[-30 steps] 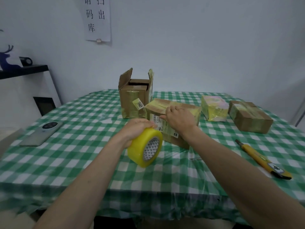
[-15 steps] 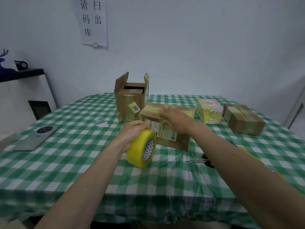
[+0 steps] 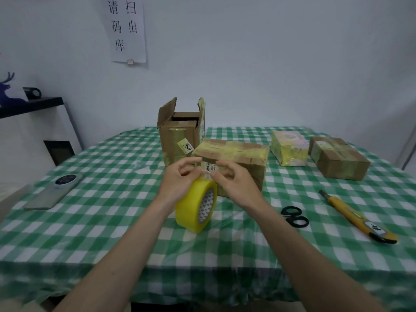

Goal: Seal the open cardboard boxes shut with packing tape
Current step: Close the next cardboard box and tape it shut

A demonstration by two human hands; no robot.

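Checked table (image 3: 90, 221): tape roll (image 3: 193, 208) under both hands (image 3: 177, 179) (image 3: 234, 181)

A plain, pale bluish-white wall (image 3: 270, 64) is filling the background under soft, even light, with a white paper sign printed with black characters (image 3: 126, 30) hanging on it at upper left. A bench under a green-and-white checked cloth (image 3: 101, 221) is taking up the foreground, while at far left a white cabinet with a black top (image 3: 33, 131) is carrying a dark blue deer figurine (image 3: 6, 91) and a small black round object (image 3: 32, 93).
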